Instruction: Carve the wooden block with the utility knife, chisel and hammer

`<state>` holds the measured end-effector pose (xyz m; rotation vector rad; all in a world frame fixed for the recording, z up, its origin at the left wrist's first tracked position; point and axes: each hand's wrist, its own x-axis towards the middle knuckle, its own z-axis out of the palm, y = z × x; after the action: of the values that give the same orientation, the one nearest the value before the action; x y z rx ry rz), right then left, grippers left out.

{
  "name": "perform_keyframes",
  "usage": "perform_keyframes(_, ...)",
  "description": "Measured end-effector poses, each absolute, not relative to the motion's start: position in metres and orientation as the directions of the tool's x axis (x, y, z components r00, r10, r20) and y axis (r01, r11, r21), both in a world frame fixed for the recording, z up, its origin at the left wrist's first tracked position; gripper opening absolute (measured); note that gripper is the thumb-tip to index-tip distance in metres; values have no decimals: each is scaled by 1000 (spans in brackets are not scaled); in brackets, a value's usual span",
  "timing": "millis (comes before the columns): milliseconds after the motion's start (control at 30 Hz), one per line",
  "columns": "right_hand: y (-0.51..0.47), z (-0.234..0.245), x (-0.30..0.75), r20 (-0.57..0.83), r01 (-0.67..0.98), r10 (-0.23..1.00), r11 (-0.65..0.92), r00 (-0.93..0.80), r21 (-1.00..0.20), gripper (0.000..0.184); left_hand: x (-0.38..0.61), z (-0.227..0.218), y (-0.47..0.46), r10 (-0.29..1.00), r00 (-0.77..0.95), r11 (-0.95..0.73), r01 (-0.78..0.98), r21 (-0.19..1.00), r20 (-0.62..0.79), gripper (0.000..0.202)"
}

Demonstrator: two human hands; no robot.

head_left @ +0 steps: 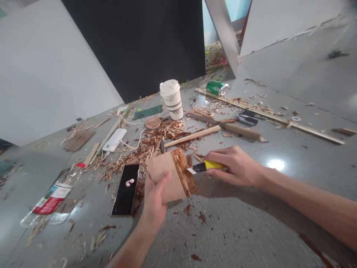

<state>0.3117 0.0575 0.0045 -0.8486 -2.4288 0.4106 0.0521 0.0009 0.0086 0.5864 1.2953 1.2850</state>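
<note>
My left hand (155, 197) grips a flat piece of wood (164, 175), thumb on its smooth pale face and fingers behind it. Rough, reddish-brown bark (182, 171) runs along the wood's right side. In my right hand (234, 165) is a yellow and black utility knife (208, 166), its short blade out and pointing left. The blade tip is close to the bark edge; whether it touches I cannot tell. Just beyond the wood lies a hammer (192, 137) with a pale wooden handle, its head among shavings.
A lidded paper cup (172, 100) stands behind the wood shavings (167, 130). Left are a phone (125, 190) with pink earbuds on it, a white power bank (115, 140) with cables and a crushed plastic bottle (52, 197). Right are a wooden-handled tool (242, 131), a green can (216, 88) and a long strip (267, 115).
</note>
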Motion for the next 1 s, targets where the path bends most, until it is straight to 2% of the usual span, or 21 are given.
perform_keyframes(1000,58,5,312,376,490,650,753,-661,-439,25,53,9,0,892,-255,278,-344,897,-375,81)
